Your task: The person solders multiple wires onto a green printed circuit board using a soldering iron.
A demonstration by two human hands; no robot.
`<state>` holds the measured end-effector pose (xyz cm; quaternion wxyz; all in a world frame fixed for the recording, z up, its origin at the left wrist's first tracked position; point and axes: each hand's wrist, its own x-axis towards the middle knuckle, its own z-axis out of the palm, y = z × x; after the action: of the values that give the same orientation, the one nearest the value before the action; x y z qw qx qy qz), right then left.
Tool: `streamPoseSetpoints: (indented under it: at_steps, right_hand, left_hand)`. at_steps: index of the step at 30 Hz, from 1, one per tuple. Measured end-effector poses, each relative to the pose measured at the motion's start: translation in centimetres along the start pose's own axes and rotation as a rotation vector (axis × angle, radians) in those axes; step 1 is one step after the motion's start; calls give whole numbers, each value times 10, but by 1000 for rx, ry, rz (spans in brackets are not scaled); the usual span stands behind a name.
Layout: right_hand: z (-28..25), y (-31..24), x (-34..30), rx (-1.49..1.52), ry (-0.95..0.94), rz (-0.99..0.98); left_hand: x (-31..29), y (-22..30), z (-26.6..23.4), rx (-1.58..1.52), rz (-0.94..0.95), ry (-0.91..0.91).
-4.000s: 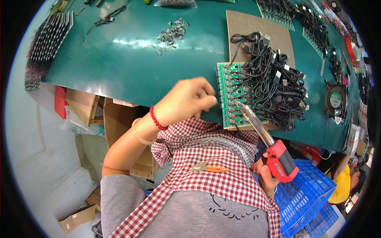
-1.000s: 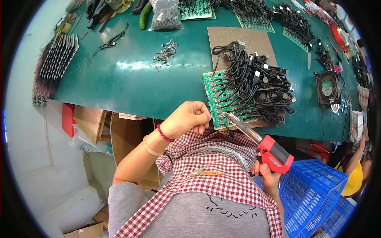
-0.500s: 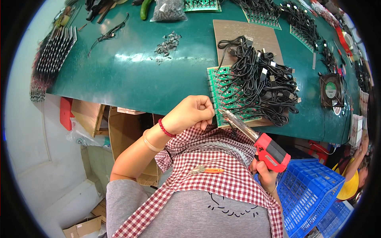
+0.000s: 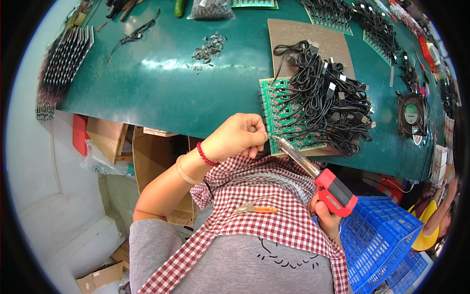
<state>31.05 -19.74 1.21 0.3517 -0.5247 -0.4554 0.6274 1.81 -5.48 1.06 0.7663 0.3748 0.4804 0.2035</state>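
Note:
My right hand is wrapped round the handle of a red and black soldering gun. The gun's metal tip points up and left, at the near left corner of a green circuit board panel. Beside that corner, my left hand is closed in a pinch; whatever its fingertips hold is hidden. Bundled black cables with metal plugs cover the panel's right side. Panel and cables lie partly on a brown board at the table's near edge.
Small black parts lie heaped on the green table, below a bag of similar parts. A small fan stands at right. Blue crates sit below, near another person in yellow. Stacked boards are far left.
The whole view has shifted slightly. Both hands keep nearly the same pose, with the soldering gun's tip still by the panel's near left corner.

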Motion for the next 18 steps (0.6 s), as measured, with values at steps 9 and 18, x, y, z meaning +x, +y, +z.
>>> streamPoseSetpoints:
  at_steps: [9,18]
  right_hand:
    - [7,-8,2,78,73,45]
    - [8,-7,-4,-98,99,40]
  left_hand:
    - [-1,0,0,-4,8,8]
    - [-1,-1,3,13,12,26]
